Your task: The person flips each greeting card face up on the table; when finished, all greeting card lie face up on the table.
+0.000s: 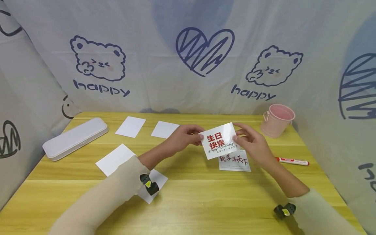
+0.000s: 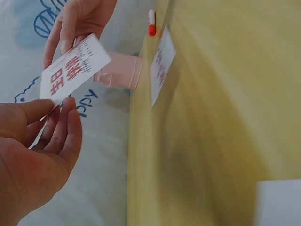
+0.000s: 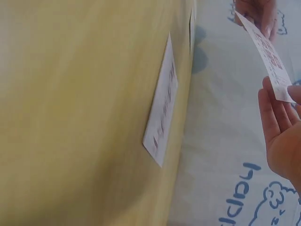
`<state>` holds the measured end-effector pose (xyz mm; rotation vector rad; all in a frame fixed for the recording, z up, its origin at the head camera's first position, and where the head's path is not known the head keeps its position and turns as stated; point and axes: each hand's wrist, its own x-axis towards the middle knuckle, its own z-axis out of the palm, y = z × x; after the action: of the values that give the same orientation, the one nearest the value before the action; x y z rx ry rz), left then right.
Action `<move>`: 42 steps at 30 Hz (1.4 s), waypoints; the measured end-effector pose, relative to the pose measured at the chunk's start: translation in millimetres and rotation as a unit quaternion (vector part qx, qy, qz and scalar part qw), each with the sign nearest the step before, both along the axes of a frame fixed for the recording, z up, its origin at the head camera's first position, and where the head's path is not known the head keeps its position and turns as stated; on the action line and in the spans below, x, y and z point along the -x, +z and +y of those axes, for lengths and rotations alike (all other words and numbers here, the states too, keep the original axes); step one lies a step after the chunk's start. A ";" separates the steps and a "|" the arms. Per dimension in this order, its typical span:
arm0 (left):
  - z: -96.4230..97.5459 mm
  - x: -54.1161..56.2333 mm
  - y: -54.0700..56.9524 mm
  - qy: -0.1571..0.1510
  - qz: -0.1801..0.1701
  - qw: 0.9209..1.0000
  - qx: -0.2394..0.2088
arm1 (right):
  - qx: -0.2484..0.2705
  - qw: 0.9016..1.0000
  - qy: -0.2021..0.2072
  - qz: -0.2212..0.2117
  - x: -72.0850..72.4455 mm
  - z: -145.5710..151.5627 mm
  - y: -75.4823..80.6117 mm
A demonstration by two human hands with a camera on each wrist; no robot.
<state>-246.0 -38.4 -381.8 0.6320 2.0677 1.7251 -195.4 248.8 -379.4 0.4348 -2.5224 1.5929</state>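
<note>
Both hands hold up a white birthday card [image 1: 218, 140] with red characters and black script, its printed face turned toward the head camera. My left hand [image 1: 185, 138] pinches its left edge between thumb and fingers. On the opposite edge, my right hand [image 1: 252, 143] pinches it with the thumb in front and fingers behind. Below it on the table lies a second printed card [image 1: 235, 164] with dark red characters, its upper part overlapped by the held card in the head view. The left wrist view shows the held card [image 2: 70, 73] tilted, well above the tabletop.
Several blank-looking white cards lie at the left, among them one at the back [image 1: 130, 126] and one under the left forearm [image 1: 158, 181]. A white case [image 1: 75, 138] rests at the far left. A pink bucket [image 1: 276, 122] and a red-and-white marker [image 1: 293, 161] are at the right.
</note>
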 end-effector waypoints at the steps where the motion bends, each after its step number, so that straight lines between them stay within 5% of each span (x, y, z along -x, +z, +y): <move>1: 2.5 3.8 2.0 -0.003 0.000 1.000 0.006 | -0.008 1.000 -0.002 0.003 3.4 1.6 0.2; 7: 15.3 16.9 9.7 -0.017 0.011 0.999 0.035 | -0.056 0.998 -0.019 -0.001 14.7 11.9 4.8; 14: 30.6 27.1 3.3 -0.033 0.002 0.999 0.031 | -0.069 0.996 -0.043 -0.020 20.4 21.7 2.2; 22: 56.9 65.4 -19.0 -0.006 -0.008 1.000 0.030 | -0.050 0.994 -0.058 -0.074 60.2 38.8 -22.2; 29: 83.6 94.3 -44.2 0.038 0.016 0.998 0.047 | -0.140 0.981 -0.093 -0.092 98.3 54.4 -46.5; 32: 87.7 100.4 -51.9 0.039 0.072 0.991 0.109 | -0.185 0.974 -0.097 -0.083 107.4 59.3 -55.7; 35: 90.6 104.2 -57.9 0.041 0.126 0.974 0.182 | -0.211 0.970 -0.092 -0.083 113.0 61.8 -63.2; 42: 96.0 108.0 -63.4 0.044 0.158 0.946 0.279 | -0.240 0.963 -0.071 -0.097 116.0 61.5 -69.6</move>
<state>-354.1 57.6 -445.2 0.6671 2.6820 1.0289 -311.5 310.3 -449.0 0.1370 -3.0085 1.0071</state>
